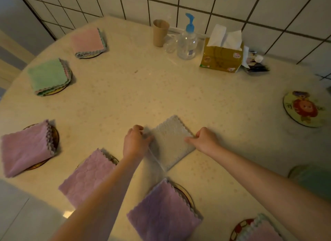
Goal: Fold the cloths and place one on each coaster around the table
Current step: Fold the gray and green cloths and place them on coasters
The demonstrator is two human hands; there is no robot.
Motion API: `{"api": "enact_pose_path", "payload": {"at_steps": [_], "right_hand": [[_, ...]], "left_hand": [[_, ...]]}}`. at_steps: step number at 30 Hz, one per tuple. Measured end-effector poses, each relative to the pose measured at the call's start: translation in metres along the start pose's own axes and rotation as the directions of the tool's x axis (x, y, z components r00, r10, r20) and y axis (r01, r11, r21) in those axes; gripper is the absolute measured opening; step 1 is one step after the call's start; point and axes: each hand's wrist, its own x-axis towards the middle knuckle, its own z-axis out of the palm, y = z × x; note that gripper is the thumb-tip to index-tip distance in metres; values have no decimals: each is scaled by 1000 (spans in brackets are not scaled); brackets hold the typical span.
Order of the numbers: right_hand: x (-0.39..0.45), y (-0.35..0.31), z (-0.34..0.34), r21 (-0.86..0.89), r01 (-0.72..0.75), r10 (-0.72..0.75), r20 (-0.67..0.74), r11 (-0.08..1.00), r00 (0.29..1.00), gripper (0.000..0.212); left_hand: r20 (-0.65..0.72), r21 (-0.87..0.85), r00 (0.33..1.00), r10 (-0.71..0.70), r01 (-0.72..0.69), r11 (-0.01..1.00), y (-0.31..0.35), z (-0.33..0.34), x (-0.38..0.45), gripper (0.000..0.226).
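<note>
Nearest, at 6 o'clock: lilac cloth [163, 212], folded, over a coaster [186, 196] whose rim peeks out on its far side.

Round cream table [143, 90], filling the view, against a tiled wall [232, 5] at 12.

Folded cloths on coasters round the rim: purple cloth [26, 147] at 9; mauve cloth [87, 176] at 7; green cloth [48, 76] at 10; pink cloth [87, 42] at 11. Corner of another cloth [259, 230] over a red-rimmed coaster [240, 228] at 5. Greenish blur [311, 179] at 4, too smeared to tell what.

Grey cloth [170, 142], folded to a square and turned diamond-wise, flat on the table just below centre, on no coaster.

Bare flower coaster [304, 109] at 3.

Tissue pack [222, 57] at 1, a tissue standing out of the top. Pump bottle [187, 41], clear with blue head, just left of it. Brown cup [160, 32] left of that, upright. Small dark clutter [254, 65] right of the tissue pack.

Left hand [135, 142], fingers curled, pinching the grey cloth's left corner. Right hand [204, 139], fingers curled, pinching its right corner. Well apart, the cloth between.
</note>
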Motion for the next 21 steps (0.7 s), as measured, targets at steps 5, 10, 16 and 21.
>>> {"api": "enact_pose_path", "payload": {"at_steps": [5,10,16,21], "right_hand": [[0,-10,17,285,-138,111,107,949,988,53],[0,-9,13,374,-164,96,195,913,976,53],[-9,21,-28,549,-173,37,249,818,968,35],[-16,88,-93,708,-180,16,232,683,973,17]], "left_hand": [[141,126,990,-20,2,992,7,-5,13,27],[122,104,988,-97,85,991,17,-2,14,19],[197,-103,974,-113,135,985,44,3,-9,10],[358,-349,932,-53,186,919,104,38,-57,10]]}}
